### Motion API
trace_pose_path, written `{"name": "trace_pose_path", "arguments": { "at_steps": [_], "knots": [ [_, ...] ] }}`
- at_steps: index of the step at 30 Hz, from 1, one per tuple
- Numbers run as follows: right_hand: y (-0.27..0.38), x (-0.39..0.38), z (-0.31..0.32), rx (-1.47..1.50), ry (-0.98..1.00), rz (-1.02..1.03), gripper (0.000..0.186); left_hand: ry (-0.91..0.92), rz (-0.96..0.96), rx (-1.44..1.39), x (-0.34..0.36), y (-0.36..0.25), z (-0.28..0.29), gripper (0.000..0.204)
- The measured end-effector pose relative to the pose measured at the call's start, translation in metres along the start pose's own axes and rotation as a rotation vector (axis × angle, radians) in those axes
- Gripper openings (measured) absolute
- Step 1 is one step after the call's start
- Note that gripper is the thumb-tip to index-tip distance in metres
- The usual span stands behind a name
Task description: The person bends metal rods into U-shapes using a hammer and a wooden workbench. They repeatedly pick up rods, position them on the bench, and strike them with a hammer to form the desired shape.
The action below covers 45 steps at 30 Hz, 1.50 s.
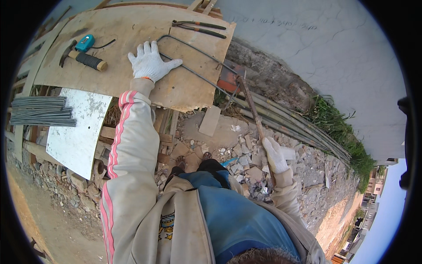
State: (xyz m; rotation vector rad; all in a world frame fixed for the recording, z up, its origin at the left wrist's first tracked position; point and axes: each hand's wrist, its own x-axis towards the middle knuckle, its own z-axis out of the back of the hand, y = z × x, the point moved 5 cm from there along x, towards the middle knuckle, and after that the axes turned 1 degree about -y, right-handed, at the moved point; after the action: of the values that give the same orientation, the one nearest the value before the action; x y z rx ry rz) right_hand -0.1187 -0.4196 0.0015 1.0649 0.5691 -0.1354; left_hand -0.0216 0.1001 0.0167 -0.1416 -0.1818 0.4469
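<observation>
My left hand (149,64), in a white knit glove, lies flat with fingers spread on the wooden board (101,22). Beside its fingertips and thumb is a thin steel rod bent into a long U (198,53); whether the palm presses on it is hidden. My right hand (276,155), also gloved, is wrapped around a long rusty bar (251,103). That bar slants up to the board's right edge, where its far end meets the bent rod near a reddish block (229,80).
On the board lie pincers (200,28), a hammer (83,59) and a teal tape measure (85,42). Cut steel rods (41,111) are stacked on a white panel (79,132) at left. Long poles (285,121) lie along the wall (316,48). Rubble (248,163) covers the ground near my feet.
</observation>
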Motion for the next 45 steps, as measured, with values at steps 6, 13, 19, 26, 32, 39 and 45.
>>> {"name": "trace_pose_path", "arguments": {
  "at_steps": [6, 13, 19, 26, 32, 39, 45],
  "knots": [
    [-0.038, -0.021, 0.023, 0.194, 0.021, -0.236, 0.054, -0.001, 0.010, 0.040, 0.004, -0.002, 0.002, 0.124],
    [-0.026, -0.045, -0.009, 0.626, 0.372, -0.180, 0.043, -0.001, 0.007, 0.083, 0.008, 0.002, -0.009, 0.122],
    [-0.012, -0.052, -0.012, 0.720, 0.386, -0.196, 0.040, -0.026, -0.032, 0.110, 0.016, 0.003, -0.014, 0.124],
    [-0.012, -0.052, -0.035, 0.790, 0.362, -0.185, 0.034, -0.043, -0.045, 0.118, 0.017, 0.010, -0.021, 0.122],
    [-0.008, -0.068, -0.063, 0.886, 0.364, -0.188, 0.026, -0.028, -0.043, 0.117, 0.018, 0.009, -0.021, 0.121],
    [-0.001, -0.051, -0.005, 0.584, 0.281, -0.176, 0.026, -0.025, -0.015, 0.113, 0.013, 0.007, -0.017, 0.122],
    [0.002, -0.039, 0.014, 0.525, 0.352, -0.205, 0.048, -0.012, 0.022, 0.169, 0.010, 0.004, -0.016, 0.119]
  ]
}}
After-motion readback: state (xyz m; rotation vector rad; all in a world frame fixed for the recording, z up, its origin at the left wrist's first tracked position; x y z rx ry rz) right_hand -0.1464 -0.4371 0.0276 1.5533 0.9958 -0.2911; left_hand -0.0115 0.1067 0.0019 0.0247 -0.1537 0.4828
